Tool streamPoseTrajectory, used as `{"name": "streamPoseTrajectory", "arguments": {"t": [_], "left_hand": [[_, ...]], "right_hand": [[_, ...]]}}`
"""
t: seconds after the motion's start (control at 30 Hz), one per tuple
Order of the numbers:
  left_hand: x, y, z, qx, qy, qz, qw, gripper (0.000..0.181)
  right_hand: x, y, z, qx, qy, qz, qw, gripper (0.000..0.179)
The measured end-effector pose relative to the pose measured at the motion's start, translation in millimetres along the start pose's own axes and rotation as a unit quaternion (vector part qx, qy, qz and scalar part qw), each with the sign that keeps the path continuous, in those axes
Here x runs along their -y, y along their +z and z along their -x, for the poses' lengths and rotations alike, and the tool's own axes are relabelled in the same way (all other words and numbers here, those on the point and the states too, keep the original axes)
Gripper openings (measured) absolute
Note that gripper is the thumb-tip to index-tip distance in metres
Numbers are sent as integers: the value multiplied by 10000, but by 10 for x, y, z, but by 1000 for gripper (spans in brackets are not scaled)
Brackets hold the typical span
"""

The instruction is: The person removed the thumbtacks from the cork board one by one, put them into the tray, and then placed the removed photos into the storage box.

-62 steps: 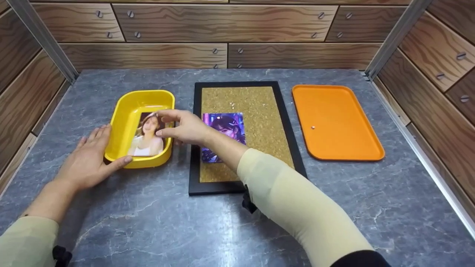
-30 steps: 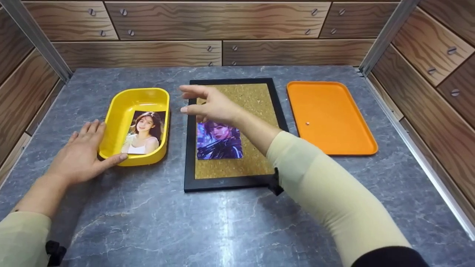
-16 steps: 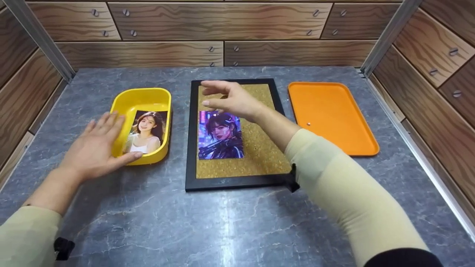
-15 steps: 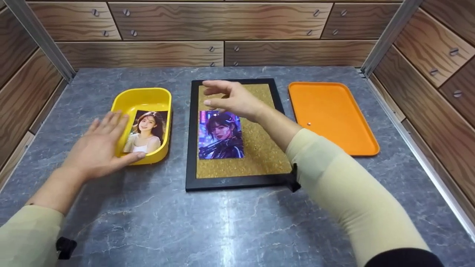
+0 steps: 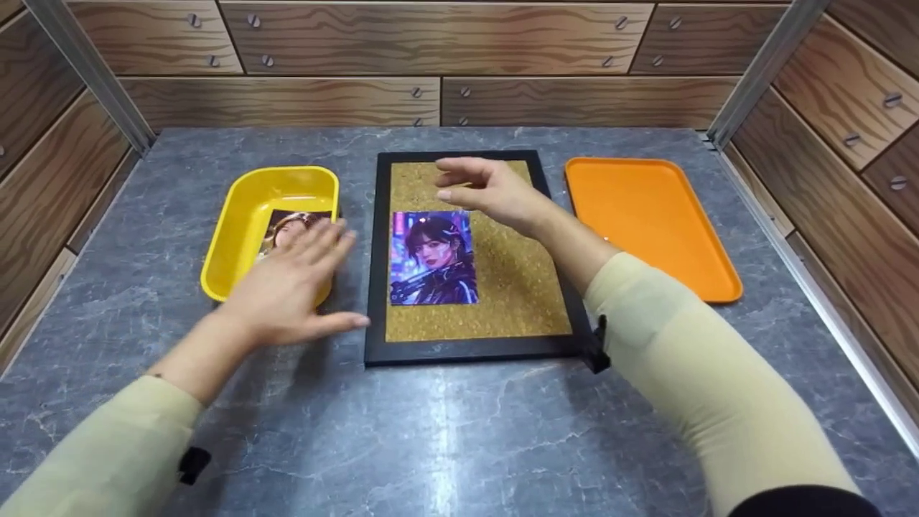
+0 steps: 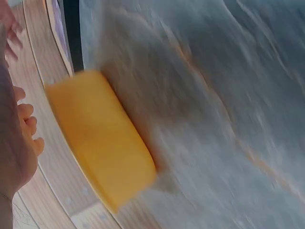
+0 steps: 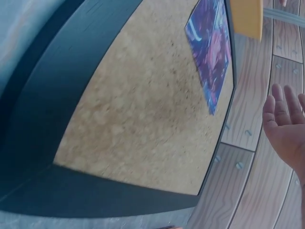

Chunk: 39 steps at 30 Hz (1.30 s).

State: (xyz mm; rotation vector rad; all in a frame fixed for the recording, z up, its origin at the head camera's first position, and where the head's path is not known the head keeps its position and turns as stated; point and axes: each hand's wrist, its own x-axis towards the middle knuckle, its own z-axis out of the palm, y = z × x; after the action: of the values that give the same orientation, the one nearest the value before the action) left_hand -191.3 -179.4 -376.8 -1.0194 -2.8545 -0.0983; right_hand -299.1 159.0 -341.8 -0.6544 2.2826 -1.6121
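My left hand [image 5: 287,287], fingers straight and a little blurred, hovers over the front right of the yellow box [image 5: 228,237]. Partly hidden beneath it, a portrait photo [image 5: 289,224] lies in that box. Over the upper part of the cork board [image 5: 513,287] is my right hand [image 5: 499,194], its fingers loosely bent, thumb apart and nothing visible between them. A purple illustrated picture card [image 5: 433,258] lies on the board's left side, a small shiny dot near its top edge. In the right wrist view the palm [image 7: 288,136] looks bare.
At the right lies an orange tray [image 5: 660,230]; a tiny shiny piece on it is mostly covered by my right forearm. A black frame [image 5: 459,352] borders the cork. Wood-patterned walls [image 5: 431,43] enclose the grey marbled table [image 5: 402,445] at the back and sides.
My right hand has left the photo in the yellow box and moved right over the cork board. My left hand has let go of the box's left side and swung right across it.
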Motion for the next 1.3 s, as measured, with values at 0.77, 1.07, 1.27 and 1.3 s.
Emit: {"name": "streamPoseTrajectory", "arguments": {"t": [0.77,1.07,1.27,1.3], "left_hand": [[-635,596,-632,250,1363,502,9891,104],[-650,709,-694,250,1523,602,9862,98],[-642,729,-707,266,1540,574,9860,97],[-645,733,-708,270,1548,577,9859,97]], "right_hand": [[-297,-167,24,-435,-113,-196,9988,47],[-369,-191,-55,-408,-235,1,9989,44],[-399,-238,-137,-502,-223,286,9981,43],[-407,-241,-150,-527,-192,319,9979,43]]}}
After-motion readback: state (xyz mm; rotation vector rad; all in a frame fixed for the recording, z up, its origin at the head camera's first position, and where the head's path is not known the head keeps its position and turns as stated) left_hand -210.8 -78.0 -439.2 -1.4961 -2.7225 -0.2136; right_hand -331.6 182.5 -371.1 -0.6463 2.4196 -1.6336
